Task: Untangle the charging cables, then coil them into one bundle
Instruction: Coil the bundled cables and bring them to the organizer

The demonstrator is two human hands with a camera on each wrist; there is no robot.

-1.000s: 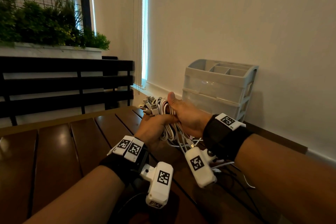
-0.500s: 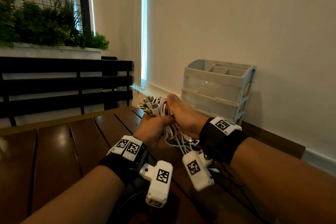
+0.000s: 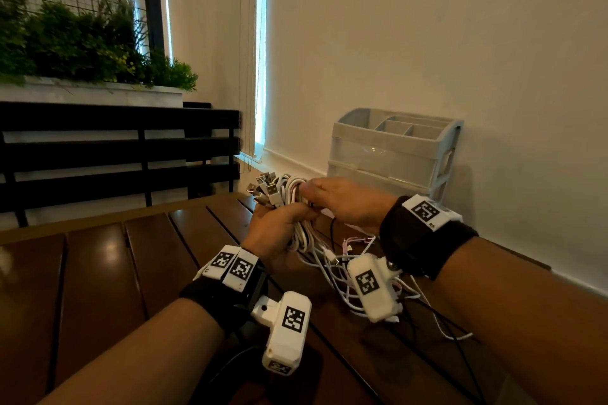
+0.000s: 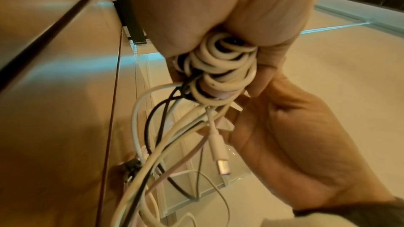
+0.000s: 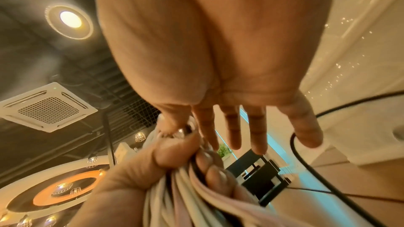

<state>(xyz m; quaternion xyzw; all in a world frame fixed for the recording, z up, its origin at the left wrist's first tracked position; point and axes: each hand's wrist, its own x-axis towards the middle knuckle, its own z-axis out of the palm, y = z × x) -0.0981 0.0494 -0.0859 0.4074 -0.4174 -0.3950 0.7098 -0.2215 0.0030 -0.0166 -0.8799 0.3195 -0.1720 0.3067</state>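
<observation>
A bundle of white charging cables [image 3: 292, 194] is held above the wooden table [image 3: 98, 273]. My left hand [image 3: 296, 217] grips the bundle in a fist, and the left wrist view shows its fingers [image 4: 266, 61] curled round the coiled loops [image 4: 218, 68]. Several USB plugs [image 3: 266, 187] stick out at the top. My right hand [image 3: 309, 194] is beside the bundle with its thumb on the top loops. Its fingers [image 5: 234, 127] are straight in the right wrist view. Loose tails [image 3: 329, 266], white, pink and black, hang to the table, one ending in a plug [image 4: 221, 163].
A grey drawer organiser [image 3: 394, 154] stands against the wall just behind my hands. A black slatted bench [image 3: 115, 148] and a planter [image 3: 82, 43] are at the left. A thin black wire [image 3: 460, 355] trails over the table at the right.
My right hand has loosened on the bundle: its wrist moved right and its fingers straightened. The left hand keeps its grip, and the bundle has barely moved.
</observation>
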